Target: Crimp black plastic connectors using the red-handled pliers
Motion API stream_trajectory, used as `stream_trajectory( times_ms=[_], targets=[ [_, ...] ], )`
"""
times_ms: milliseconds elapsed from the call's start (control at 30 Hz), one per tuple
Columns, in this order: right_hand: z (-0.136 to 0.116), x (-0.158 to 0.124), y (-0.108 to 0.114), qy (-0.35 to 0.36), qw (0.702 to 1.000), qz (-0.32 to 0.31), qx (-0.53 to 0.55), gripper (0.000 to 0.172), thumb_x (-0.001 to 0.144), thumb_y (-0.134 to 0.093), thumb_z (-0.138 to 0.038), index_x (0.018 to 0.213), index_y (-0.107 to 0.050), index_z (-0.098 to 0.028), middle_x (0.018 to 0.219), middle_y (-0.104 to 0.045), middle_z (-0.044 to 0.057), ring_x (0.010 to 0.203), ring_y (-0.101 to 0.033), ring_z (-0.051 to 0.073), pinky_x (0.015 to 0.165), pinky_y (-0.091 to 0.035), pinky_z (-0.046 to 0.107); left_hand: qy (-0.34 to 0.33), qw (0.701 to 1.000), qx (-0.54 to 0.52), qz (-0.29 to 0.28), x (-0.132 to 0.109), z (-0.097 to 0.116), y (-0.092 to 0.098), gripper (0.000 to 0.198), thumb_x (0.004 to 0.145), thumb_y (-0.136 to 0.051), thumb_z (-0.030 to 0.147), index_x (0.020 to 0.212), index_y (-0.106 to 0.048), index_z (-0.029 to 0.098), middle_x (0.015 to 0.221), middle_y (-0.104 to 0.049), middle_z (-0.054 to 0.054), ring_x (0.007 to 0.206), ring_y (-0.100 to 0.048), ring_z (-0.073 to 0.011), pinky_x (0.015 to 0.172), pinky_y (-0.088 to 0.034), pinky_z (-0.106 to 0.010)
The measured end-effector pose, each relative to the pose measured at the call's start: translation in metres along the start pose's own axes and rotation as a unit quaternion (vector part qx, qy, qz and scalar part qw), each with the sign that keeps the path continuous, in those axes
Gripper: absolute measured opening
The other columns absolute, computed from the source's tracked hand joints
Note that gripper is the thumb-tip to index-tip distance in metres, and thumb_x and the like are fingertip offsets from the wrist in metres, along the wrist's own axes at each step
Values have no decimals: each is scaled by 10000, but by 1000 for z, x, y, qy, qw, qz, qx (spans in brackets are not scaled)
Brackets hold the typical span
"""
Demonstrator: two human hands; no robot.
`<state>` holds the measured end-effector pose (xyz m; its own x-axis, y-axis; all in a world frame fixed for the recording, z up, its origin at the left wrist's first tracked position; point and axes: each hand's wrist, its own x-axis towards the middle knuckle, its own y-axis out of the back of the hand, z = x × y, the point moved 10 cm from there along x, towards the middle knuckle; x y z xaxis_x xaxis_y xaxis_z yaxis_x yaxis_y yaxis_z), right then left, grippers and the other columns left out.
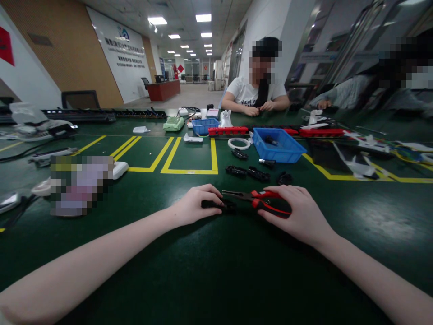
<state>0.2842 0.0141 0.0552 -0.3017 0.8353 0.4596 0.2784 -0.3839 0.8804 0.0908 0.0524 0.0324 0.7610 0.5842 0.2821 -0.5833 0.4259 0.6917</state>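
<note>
My left hand (199, 204) is closed around a small black plastic part (228, 206) just above the green table. In my right hand (301, 212) are long-nose pliers (255, 198) with red and black handles. Their tips point left, close to my left fingers and over the black part; whether they touch it I cannot tell. Several similar black parts (259, 174) lie on the table beyond the pliers. Another small black piece (284, 178) sits just past my right hand.
A blue bin (279, 145) holding dark items stands beyond my right hand, beside a white tape roll (239, 143). Yellow tape (189, 171) marks the table. Long red strips (228, 131) lie farther back. Across the table sits a person (255, 92); another is at right.
</note>
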Motion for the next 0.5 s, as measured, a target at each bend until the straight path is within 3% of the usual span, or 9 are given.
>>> stream_trajectory(
  times_ms=[167, 333, 400, 500],
  targets=[
    [12, 0, -16, -29, 998, -41, -26, 535, 783, -600, -641, 1095, -640, -209, 1040, -705, 89, 1008, -632, 295, 912, -445, 490, 7, 1000, -6, 2, 0, -1, 1, 128, 860, -703, 214, 982, -712, 175, 1144, -631, -69, 1046, -637, -199, 946, -530, -405],
    [8, 2, -25, -36, 995, -89, -8, 645, 798, -577, -664, 1248, -582, -201, 1190, -639, 134, 1081, -604, 321, 907, -475, 511, 18, 1000, -5, -11, -1, -2, -1, 145, 863, -699, 227, 1000, -709, 180, 1162, -619, -72, 1062, -628, -206, 952, -527, -418],
    [3, 4, -8, -16, 997, -80, 8, 696, 791, -589, -669, 1324, -537, -225, 1275, -599, 140, 1143, -580, 342, 929, -476, 533, 16, 1000, -7, -12, -1, -1, -2, 140, 861, -702, 227, 993, -709, 181, 1162, -620, -70, 1065, -627, -206, 957, -524, -418],
    [5, 7, 43, -5, 999, 16, 29, 539, 888, -561, -543, 1347, -522, -264, 1342, -561, 116, 1203, -551, 304, 945, -494, 468, 22, 1000, -15, -14, -1, 0, -2, 140, 864, -697, 218, 998, -704, 176, 1161, -625, -70, 1062, -629, -201, 962, -520, -406]
  ],
)
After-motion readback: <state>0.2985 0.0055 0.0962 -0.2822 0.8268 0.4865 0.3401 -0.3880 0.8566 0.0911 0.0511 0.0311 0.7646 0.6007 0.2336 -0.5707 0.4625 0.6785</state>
